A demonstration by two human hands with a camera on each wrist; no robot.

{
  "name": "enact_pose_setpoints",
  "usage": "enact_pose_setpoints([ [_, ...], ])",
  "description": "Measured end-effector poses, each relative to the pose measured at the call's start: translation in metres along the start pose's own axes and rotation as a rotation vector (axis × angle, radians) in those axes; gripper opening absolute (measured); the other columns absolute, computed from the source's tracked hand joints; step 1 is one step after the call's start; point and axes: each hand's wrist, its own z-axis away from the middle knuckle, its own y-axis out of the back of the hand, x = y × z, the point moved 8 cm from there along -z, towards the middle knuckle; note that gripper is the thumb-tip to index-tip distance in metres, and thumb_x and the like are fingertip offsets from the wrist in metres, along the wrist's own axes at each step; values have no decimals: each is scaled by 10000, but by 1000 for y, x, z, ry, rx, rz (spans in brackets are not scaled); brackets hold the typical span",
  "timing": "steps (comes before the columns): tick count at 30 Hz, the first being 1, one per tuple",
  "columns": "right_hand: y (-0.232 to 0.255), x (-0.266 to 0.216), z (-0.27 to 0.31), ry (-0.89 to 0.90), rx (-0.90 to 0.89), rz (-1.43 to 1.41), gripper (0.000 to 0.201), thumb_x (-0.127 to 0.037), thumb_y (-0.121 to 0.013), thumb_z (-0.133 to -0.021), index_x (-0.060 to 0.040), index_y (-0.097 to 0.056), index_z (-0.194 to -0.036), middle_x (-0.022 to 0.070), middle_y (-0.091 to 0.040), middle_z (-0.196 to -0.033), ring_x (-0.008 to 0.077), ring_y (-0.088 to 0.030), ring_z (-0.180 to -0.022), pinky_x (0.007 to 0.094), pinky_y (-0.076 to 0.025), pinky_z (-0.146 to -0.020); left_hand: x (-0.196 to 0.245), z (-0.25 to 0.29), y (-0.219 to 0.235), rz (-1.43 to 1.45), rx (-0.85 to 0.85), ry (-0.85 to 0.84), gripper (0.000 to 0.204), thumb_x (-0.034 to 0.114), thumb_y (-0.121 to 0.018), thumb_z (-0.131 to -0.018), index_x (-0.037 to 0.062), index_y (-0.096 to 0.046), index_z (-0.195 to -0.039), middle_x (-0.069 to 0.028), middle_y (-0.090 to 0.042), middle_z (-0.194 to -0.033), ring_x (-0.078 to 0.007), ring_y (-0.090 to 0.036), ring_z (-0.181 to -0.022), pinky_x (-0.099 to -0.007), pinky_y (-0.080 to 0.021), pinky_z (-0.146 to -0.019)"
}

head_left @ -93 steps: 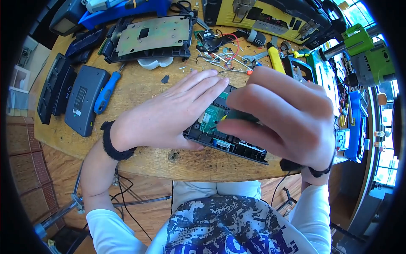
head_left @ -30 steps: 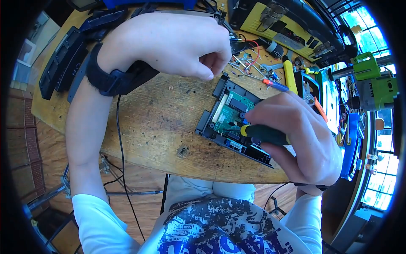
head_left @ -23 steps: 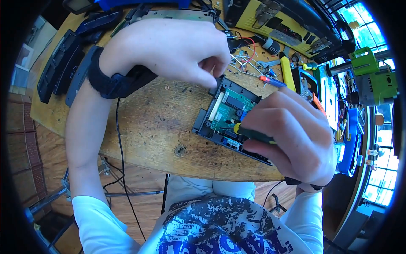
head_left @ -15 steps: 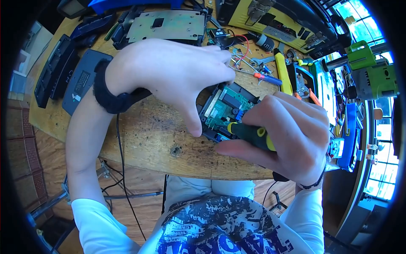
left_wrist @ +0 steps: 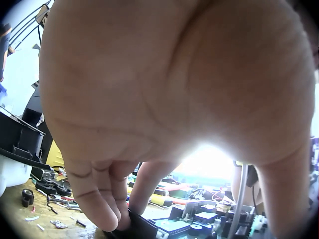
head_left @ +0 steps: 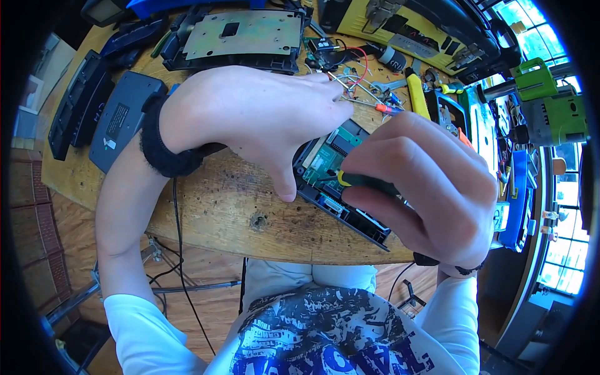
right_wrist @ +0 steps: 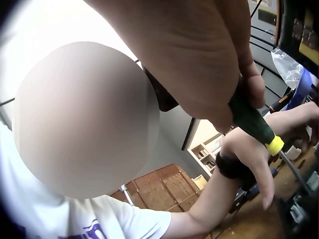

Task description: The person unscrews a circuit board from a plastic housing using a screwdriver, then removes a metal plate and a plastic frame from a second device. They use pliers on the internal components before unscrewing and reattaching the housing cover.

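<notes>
A black plastic housing (head_left: 359,220) with a green circuit board (head_left: 320,164) inside lies near the table's front edge. The left hand (head_left: 256,112) spans its left end, thumb at the near side and fingers at the far side; in the left wrist view the fingertips of this hand (left_wrist: 164,89) touch the housing's edge (left_wrist: 135,229). Pinched in the right hand (head_left: 431,187) is a green-handled screwdriver (head_left: 369,182) with a yellow collar. The right wrist view shows the screwdriver (right_wrist: 254,122) slanting down, its shaft reaching into the housing; its tip is hidden.
A metal-plated black unit (head_left: 250,34) stands at the back. Left lie a grey panel (head_left: 119,122) and black casing parts (head_left: 78,106). Beyond the housing are loose wires (head_left: 356,81), a yellow-handled tool (head_left: 416,94) and a yellow-black case (head_left: 400,31). A green tool (head_left: 553,119) stands right.
The left hand has come down from above the table onto the housing's left end. The right hand has kept the screwdriver over the board, shifting slightly with the housing.
</notes>
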Motion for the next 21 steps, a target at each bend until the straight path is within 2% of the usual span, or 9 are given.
enact_pose_setpoints([
  [6,5,7,4,-142,-45,195,322,-201,-951,-775,-11,-738,-925,100,-688,-839,251,-681,-694,335,-521,-610,1,-2,2,113,-103,76,932,307,-1032,-621,-54,-602,-1364,-212,-591,-1320,-402,-547,-1302,-455,-450,-1163],
  [8,3,11,4,-154,-69,250,345,-233,-953,-784,-15,-734,-937,98,-684,-845,236,-676,-693,326,-512,-605,-1,-4,-1,88,-109,89,967,309,-1033,-626,-61,-589,-1402,-211,-590,-1381,-401,-535,-1344,-455,-443,-1181],
  [11,-4,18,1,-140,-46,117,405,-248,-941,-807,3,-714,-1030,105,-690,-883,234,-675,-728,322,-506,-622,0,-3,-1,122,-205,176,1020,336,-1034,-632,-52,-570,-1454,-209,-584,-1435,-402,-515,-1394,-462,-429,-1210],
  [13,-3,21,6,-56,120,-258,469,-227,-919,-833,36,-685,-1144,116,-694,-915,245,-675,-767,332,-517,-658,0,-1,-1,142,-154,129,1034,344,-1035,-630,-41,-570,-1469,-213,-579,-1455,-406,-512,-1407,-466,-421,-1224],
  [14,-2,17,5,-100,20,-237,470,-132,-890,-846,67,-662,-1206,120,-683,-906,270,-675,-786,352,-523,-683,4,-1,4,162,-100,85,1049,352,-1037,-628,-31,-569,-1485,-217,-575,-1475,-410,-508,-1421,-470,-413,-1237],
  [15,-2,19,6,-100,19,-238,470,-132,-890,-846,67,-662,-1206,120,-683,-906,270,-675,-786,352,-523,-683,7,-1,7,163,-99,85,1049,352,-1037,-628,-31,-569,-1485,-217,-575,-1475,-410,-508,-1421,-470,-413,-1237],
  [17,-3,8,7,75,17,23,464,-151,-935,-793,37,-706,-1150,107,-673,-884,233,-662,-733,324,-496,-622,5,1,9,184,-154,198,1057,363,-1043,-619,-42,-571,-1474,-219,-582,-1461,-408,-516,-1420,-463,-407,-1244],
  [21,2,5,3,14,-36,57,447,-218,-984,-721,-2,-745,-1033,86,-684,-834,193,-639,-646,295,-462,-558,4,-1,2,108,-105,80,1065,366,-1045,-600,-76,-557,-1437,-210,-600,-1403,-408,-547,-1363,-451,-435,-1211],
])
